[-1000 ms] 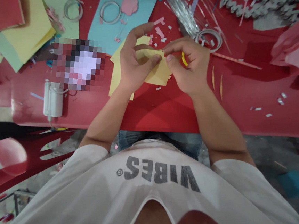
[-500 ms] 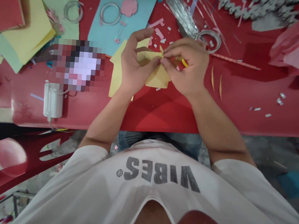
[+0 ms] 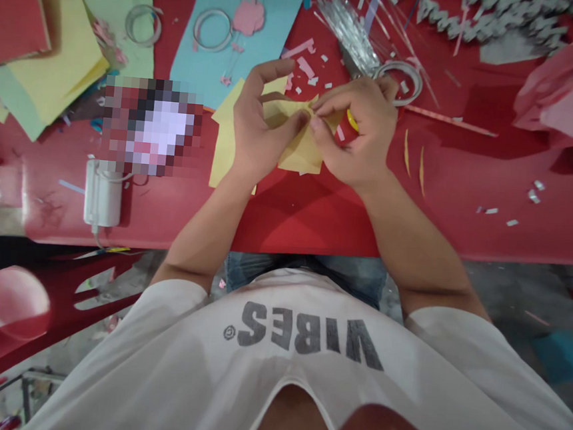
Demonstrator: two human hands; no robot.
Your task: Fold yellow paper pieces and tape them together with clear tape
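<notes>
Closer together than a second ago, the left hand and right hand have narrowed the gap between their thumb tips, and the near edge of the yellow paper has come slightly toward the person. Beneath everything spreads the red table, wide enough to leave the materials around the rim of the work and the hands at its middle, right in front of the body. A blue sheet lies beyond the left hand, and another yellow sheet lies partly under that hand, probably kept close as spare stock. Pink paper is heaped well off to the right, apart from the work.

Both hands pinch the yellow paper narrowly between thumb and fingers, at its far edge, above the table. The left seems to steady it so that the right can shape the edge with its fingertips; whether the paper is creased or gathered there is too small to tell. Past the right hand lies a silver strip bundle and, overlapped by its knuckles, a pale ring. Smaller again, two yellow slivers sit beside the right wrist, perhaps offcuts, with pale scraps farther right.
</notes>
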